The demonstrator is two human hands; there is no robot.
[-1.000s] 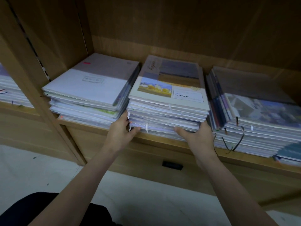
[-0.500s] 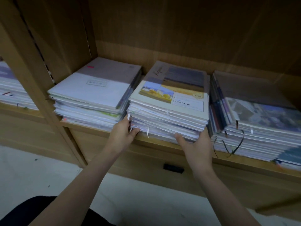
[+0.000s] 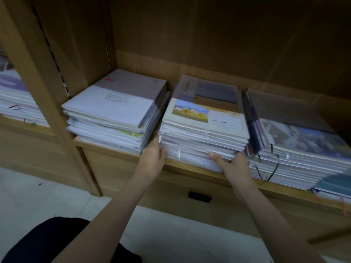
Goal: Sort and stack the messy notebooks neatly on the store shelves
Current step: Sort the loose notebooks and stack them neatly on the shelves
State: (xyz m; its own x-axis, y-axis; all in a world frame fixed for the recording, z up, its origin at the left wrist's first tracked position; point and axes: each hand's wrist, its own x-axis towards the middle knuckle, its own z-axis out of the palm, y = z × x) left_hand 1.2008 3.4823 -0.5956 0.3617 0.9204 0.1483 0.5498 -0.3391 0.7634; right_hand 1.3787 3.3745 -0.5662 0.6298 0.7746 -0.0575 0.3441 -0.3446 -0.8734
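I have both hands clamped on the middle stack of paper notebooks (image 3: 204, 133) on the wooden shelf (image 3: 121, 151): left hand (image 3: 152, 158) grips its front left corner, right hand (image 3: 232, 165) its front right corner, thumb across the page edges.

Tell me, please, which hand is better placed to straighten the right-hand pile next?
The right hand, probably. It grips the middle pile's front right corner, directly beside the right-hand pile. The left hand holds the middle pile's far corner, next to the left pile.
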